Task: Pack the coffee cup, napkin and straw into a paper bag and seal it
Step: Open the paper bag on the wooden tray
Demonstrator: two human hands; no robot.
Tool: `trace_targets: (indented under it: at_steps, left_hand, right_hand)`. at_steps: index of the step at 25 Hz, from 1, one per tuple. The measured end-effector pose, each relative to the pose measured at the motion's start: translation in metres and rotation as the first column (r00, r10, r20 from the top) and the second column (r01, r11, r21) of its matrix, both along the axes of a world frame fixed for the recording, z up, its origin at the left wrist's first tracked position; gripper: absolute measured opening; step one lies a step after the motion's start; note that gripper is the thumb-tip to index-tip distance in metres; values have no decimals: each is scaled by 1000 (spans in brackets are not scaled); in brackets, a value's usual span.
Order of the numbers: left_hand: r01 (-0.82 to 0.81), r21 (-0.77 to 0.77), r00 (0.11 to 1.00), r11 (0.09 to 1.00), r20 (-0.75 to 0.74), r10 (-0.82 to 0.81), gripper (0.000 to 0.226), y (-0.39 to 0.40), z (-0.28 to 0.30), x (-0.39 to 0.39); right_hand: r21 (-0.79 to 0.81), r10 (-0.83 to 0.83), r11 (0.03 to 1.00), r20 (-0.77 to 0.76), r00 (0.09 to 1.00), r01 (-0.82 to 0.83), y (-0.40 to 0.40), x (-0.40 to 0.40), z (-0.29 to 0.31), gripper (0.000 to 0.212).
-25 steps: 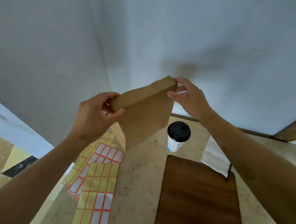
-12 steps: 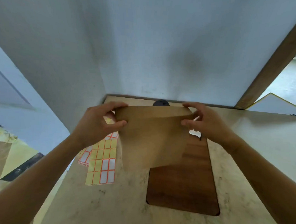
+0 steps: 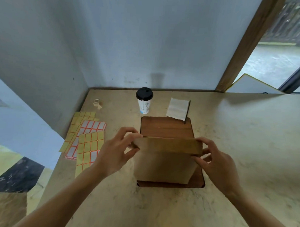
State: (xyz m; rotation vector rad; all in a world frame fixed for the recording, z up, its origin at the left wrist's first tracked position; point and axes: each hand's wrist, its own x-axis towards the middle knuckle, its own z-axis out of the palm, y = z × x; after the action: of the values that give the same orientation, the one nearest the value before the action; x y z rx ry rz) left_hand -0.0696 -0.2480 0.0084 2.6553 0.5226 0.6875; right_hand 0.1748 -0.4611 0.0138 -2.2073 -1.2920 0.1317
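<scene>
A flat brown paper bag [image 3: 164,164] is held over the dark wooden board [image 3: 164,129]. My left hand [image 3: 115,153] pinches the bag's top left corner, and my right hand [image 3: 214,161] pinches its top right corner. A white coffee cup [image 3: 144,101] with a black lid stands upright beyond the board. To its right lies a white napkin [image 3: 177,109], with a thin dark straw [image 3: 187,111] along its right edge.
Sheets of yellow and red-bordered sticker labels [image 3: 86,138] lie left of the board. A small roll of tape [image 3: 97,102] sits near the back left corner. Walls close the counter [image 3: 246,150] at the back and left; a wooden post [image 3: 245,47] stands at back right.
The bag has come down from in front of the wall to just above the board. The view has tilted down, so the cup, napkin and straw now show beyond the bag.
</scene>
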Motion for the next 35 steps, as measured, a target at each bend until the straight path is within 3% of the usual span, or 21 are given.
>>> trace_targets:
  at_steps: [5, 8, 11, 15, 18, 23, 29, 33, 35]
  left_hand:
    - [6, 123, 1000, 992, 27, -10, 22, -15, -12, 0]
    - [-2, 199, 999, 980, 47, -7, 21, -19, -12, 3]
    - [37, 307, 999, 951, -27, -30, 24, -20, -5, 8]
    - [180, 406, 980, 896, -154, -127, 15, -16, 11, 11]
    - [323, 396, 938, 860, -256, -234, 14, -14, 23, 9]
    - [357, 61, 880, 932, -357, -313, 36, -15, 51, 27]
    - [389, 58, 721, 919, -641, -265, 22, -23, 62, 67]
    - [358, 18, 673, 933, -698, -244, 20, -22, 66, 78]
    - [345, 44, 667, 938, -715, -212, 28, -20, 62, 78]
  right_hand:
    - [94, -59, 995, 307, 950, 32, -15, -3, -21, 56]
    - [147, -49, 989, 413, 909, -14, -10, -2, -22, 57]
    - [108, 59, 985, 518, 853, -134, 1, -3, -10, 46]
    - [-89, 310, 939, 635, 707, -331, 6, -7, 7, 31]
    - [-203, 464, 871, 640, 613, -447, 9, -15, 18, 21]
    - [-365, 627, 775, 546, 555, -516, 18, -29, 33, 13]
    - [-483, 684, 728, 464, 563, -486, 35, -31, 48, 14]
    - [-482, 694, 718, 451, 561, -502, 41, -33, 52, 13]
    - [-513, 729, 677, 365, 579, -528, 41, -34, 53, 11]
